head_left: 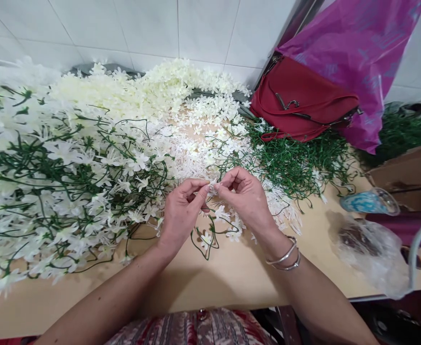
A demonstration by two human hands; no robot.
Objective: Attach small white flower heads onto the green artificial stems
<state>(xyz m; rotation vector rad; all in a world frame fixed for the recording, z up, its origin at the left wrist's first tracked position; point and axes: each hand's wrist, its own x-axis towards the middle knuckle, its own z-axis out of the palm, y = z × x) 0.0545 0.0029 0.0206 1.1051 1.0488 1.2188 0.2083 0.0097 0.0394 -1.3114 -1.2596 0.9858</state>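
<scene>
Over the middle of the table, my left hand (181,208) and my right hand (248,201) meet fingertip to fingertip. Both are closed in a pinch on a small white artificial flower piece (212,187), mostly covered by the fingers. Just below them, a green plastic stem (216,242) with white blossoms (206,240) lies on the table. Behind my fingers spreads a heap of thin white stamen strands (189,153). Loose white petals (216,111) are scattered farther back.
Finished-looking white flower sprays (63,191) pile up on the left. Cream blossoms (160,81) line the wall. Green stems (289,160) lie at right under a red handbag (304,98) and purple bag (361,57). A plastic cup (368,201) and clear bag (372,254) sit at the right edge.
</scene>
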